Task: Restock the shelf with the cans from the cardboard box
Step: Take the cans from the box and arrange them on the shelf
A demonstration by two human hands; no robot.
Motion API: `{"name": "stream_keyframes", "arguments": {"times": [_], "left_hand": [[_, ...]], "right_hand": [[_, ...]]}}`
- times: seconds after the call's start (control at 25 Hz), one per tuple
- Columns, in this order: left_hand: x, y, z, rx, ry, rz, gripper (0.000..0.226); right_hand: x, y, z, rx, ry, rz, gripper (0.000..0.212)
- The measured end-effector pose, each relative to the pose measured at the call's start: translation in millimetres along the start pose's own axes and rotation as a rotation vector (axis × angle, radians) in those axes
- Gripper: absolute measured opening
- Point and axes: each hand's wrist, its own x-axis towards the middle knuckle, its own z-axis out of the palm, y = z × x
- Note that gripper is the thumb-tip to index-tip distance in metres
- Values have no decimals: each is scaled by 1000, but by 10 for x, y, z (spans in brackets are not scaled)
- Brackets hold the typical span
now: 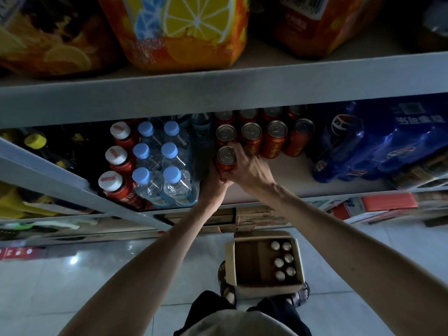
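on a dim shelf (291, 180), red cans (276, 139) above glossy white tiles (97, 275)

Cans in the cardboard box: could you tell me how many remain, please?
6 cans, in two columns of three along the right wall of the cardboard box; the rest looks empty.

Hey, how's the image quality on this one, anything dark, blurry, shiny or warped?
Head view is dim, darkest at the left of the shelf; head view shows a glare spot on the floor tiles, lower left; head view bows that shelf's front edge, wide-lens distortion; head view smears the packages at far right, while the held can looks sharp.
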Motion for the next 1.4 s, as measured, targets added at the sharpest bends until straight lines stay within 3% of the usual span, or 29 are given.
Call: {"name": "stream_keyframes", "arguments": {"times": [0.32,0.52,0.6,0.76,0.92,1.04,1.12,1.28,1.4], "left_hand": [[-367,66,-30,321,-44,-60,71],[-928,362,114,313,196,124,49],[-1162,487,306,254,69,235,34],[-1473,535,852,395,-494,427,15],[-1547,137,1579,521,-893,238,17],[-1484,-480,2051,553,-1034,20,13],[-1361,-1096,2444,570,-1093,-70,12],[-1007,-2645,3154,672,-1177,-116,13],[-714,-3638,3564,719,-1157,-140,13]], "right_hand": [[-723,191,-190,127,95,187,62],[-1418,599,-253,213,-18,331,29],[-1778,850,-214,255,-12,402,25],[-2630,1393,-69,243,-105,576,21],[-3364,1908,239,252,-239,813,11],[-3727,2298,793,203,-406,826,25],[-3875,2651,1331,235,-408,858,31],[-3925,3414,2877,272,-369,831,36],[-3808,3931,4032,89,-344,867,55]]}}
